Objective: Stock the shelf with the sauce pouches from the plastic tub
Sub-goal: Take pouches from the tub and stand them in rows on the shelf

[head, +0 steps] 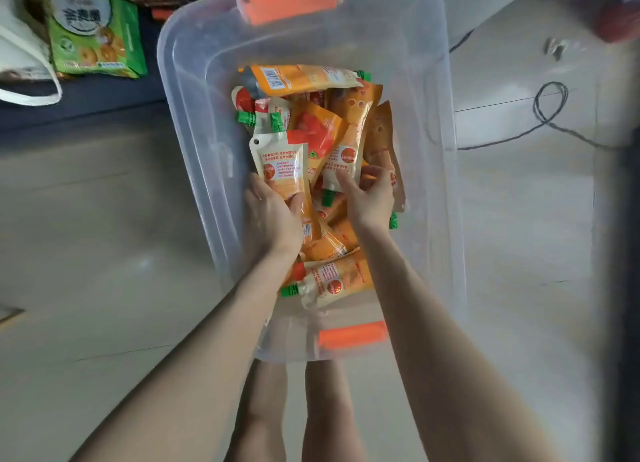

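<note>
A clear plastic tub with orange handles stands on the pale floor below me. Inside lies a heap of several orange and white sauce pouches with green caps. My left hand grips the lower end of one white and orange pouch that stands tilted up from the heap. My right hand is down in the pile with its fingers curled around another pouch. No shelf shows clearly in this view.
Green snack packets and a white bag lie at the upper left on a dark surface. A black cable loops on the floor to the right. My legs stand just below the tub.
</note>
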The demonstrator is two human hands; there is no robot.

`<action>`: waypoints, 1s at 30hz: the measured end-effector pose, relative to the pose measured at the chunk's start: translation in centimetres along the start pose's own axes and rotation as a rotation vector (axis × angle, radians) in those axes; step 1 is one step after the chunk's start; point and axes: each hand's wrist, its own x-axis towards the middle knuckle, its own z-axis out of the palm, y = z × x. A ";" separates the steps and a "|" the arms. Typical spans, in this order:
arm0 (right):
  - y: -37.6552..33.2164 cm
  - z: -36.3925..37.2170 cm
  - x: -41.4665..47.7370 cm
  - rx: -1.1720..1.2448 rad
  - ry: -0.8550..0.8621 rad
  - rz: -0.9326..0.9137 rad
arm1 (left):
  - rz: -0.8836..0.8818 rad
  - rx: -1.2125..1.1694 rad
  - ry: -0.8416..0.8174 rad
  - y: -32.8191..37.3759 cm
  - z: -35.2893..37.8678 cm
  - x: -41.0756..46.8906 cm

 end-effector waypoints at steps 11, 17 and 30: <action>-0.8 -1.7 -1.7 0.063 -0.056 -0.103 | 0.070 -0.080 -0.061 0.4 -2.4 -0.1; -1.1 -7.2 -8.2 0.178 -0.169 -0.138 | 0.197 -0.308 -0.216 0.6 -8.2 -4.5; -14.3 -15.4 -25.5 -0.240 -0.761 -0.322 | 0.520 -0.388 -0.428 -2.2 -27.8 -15.0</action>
